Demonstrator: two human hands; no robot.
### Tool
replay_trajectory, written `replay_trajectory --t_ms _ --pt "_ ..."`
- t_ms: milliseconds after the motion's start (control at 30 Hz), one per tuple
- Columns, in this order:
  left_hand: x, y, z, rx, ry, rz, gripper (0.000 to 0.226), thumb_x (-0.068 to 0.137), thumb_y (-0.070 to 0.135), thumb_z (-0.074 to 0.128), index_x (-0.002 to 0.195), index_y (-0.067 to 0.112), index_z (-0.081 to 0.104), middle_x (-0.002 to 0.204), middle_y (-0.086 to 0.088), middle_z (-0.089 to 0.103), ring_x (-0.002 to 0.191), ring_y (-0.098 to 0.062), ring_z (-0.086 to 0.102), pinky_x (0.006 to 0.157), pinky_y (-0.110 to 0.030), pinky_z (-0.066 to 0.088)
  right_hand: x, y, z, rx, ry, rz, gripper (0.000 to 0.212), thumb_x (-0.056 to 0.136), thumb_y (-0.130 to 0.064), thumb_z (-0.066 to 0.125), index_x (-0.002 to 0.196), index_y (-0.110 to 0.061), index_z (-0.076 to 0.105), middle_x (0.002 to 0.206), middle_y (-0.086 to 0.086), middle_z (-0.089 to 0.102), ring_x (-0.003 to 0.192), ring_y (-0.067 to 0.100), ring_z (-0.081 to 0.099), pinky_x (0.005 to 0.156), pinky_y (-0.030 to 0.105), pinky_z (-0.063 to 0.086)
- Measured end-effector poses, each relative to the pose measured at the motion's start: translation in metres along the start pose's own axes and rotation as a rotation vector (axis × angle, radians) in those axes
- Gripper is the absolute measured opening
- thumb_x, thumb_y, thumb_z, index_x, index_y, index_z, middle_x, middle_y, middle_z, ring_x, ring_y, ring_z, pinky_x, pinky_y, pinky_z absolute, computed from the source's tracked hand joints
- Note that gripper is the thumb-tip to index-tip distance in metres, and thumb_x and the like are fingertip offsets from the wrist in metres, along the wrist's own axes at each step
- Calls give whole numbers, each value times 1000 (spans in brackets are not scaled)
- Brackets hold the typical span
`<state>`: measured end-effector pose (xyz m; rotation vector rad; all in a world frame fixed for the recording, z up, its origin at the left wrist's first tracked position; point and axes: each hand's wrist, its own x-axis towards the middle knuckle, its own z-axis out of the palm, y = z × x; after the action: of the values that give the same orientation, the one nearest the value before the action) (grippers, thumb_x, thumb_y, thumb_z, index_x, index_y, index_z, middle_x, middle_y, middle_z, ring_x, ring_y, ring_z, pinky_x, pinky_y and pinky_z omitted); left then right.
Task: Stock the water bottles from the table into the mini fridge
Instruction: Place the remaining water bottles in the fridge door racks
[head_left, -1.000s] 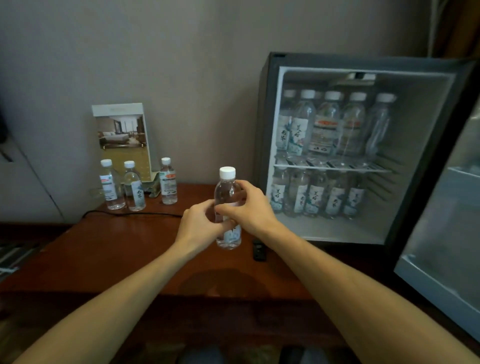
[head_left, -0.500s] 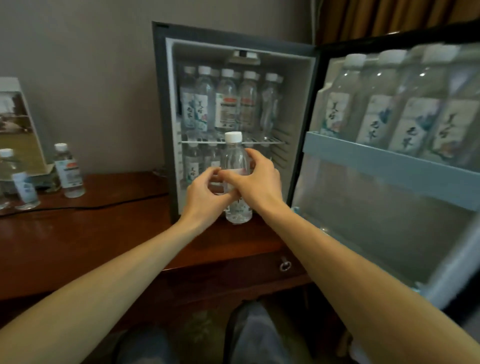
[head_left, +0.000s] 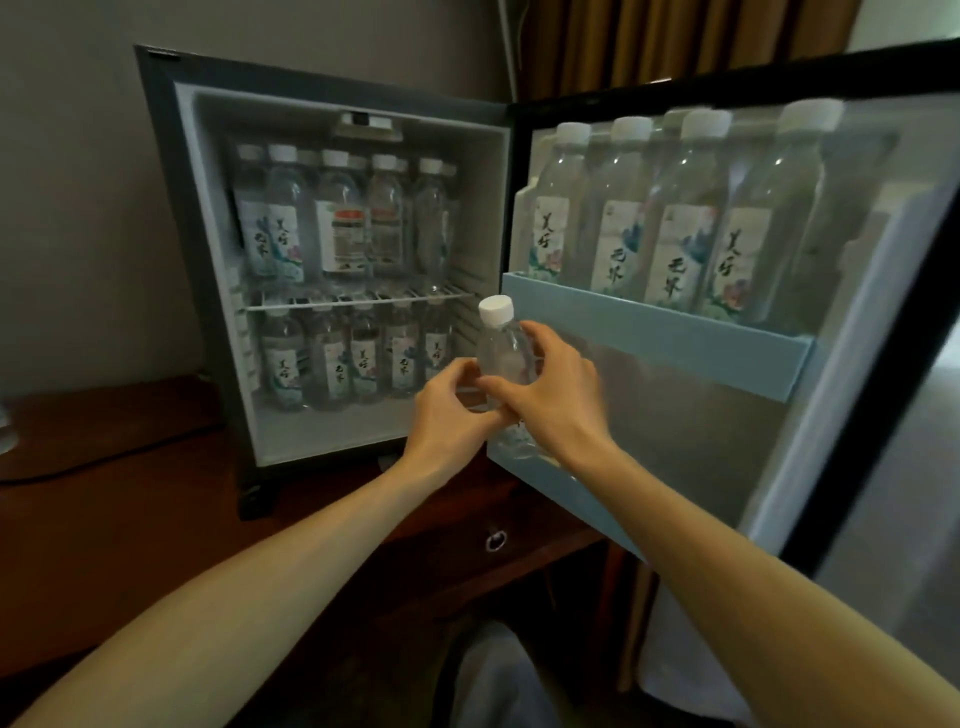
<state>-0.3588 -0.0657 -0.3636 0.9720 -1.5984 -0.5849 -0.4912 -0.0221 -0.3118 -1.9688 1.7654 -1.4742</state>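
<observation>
Both hands curl round one clear, white-capped water bottle (head_left: 500, 353), left hand (head_left: 448, 413) low on its body, right hand (head_left: 560, 400) wrapping its side, holding it roughly upright just before the open door's lower part. The mini fridge (head_left: 165, 208) on the desk (head_left: 130, 519) holds upper bottles (head_left: 340, 223) on its wire shelf (head_left: 363, 300) and lower bottles (head_left: 358, 358) on its floor; four door bottles (head_left: 670, 218) fill the door shelf (head_left: 649, 332).

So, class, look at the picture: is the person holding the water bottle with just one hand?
No, both the left hand and the right hand grip the water bottle, one on each side.
</observation>
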Motion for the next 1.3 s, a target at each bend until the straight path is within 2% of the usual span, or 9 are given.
replay_trajectory --t_ms 167,333,400,533,700,833,1033,1200,1300 --pt "2 4 15 -79 -8 8 43 72 25 91 107 31 67 105 9 74 101 -11 71 84 -30 60 2 15 -8 5 9 -49 74 77 -45 87 142 -35 54 127 -9 70 115 15 66 93 43 57" --pt "-3 1 23 -53 -34 -28 45 72 19 90 107 29 64 102 9 74 92 -4 72 81 -26 57 -5 27 -10 -126 -57 -104 75 80 -42 84 146 -37 49 115 0 75 107 23 70 85 47 59" --pt "-8 -4 27 -11 -61 -58 45 69 32 89 107 32 66 99 13 75 91 -1 71 82 -30 59 -5 35 -9 -148 -94 -64 73 78 -46 84 143 -37 53 110 -4 76 102 19 70 82 45 60" --pt "-9 -6 36 117 -61 -100 61 62 62 77 117 35 69 101 18 73 97 -4 70 85 -45 60 2 48 -8 39 -148 82 44 77 -40 85 116 -27 70 93 -9 77 86 7 72 78 40 61" --pt "-2 -2 41 214 -47 -83 71 78 47 84 141 23 62 106 15 66 103 -9 66 84 -40 59 11 51 -3 182 -117 200 43 84 -36 81 120 -24 62 92 -5 74 81 9 72 67 25 54" --pt "0 -6 41 288 -30 -59 61 77 53 79 133 29 68 108 13 73 104 -11 67 77 -39 58 10 52 3 101 -97 169 32 84 -44 78 109 -25 69 88 -10 74 76 0 70 55 13 48" --pt "-5 -4 47 453 81 -25 57 82 56 76 130 28 64 116 7 68 113 -16 58 75 -34 46 10 51 -3 -53 -156 157 28 91 -50 72 92 -22 67 84 -1 72 74 13 69 67 39 60" --pt "-6 -5 49 381 95 -77 46 78 57 78 97 25 53 86 10 64 81 -14 62 64 -36 48 9 49 -6 -93 -139 175 37 91 -51 71 92 -14 68 85 6 73 74 18 69 69 45 58" --pt "-4 -5 43 344 19 -93 32 82 48 79 91 26 57 78 13 64 77 -12 64 63 -35 50 2 42 -5 -258 -56 75 46 90 -57 71 93 -14 56 78 1 64 69 18 63 60 42 54"
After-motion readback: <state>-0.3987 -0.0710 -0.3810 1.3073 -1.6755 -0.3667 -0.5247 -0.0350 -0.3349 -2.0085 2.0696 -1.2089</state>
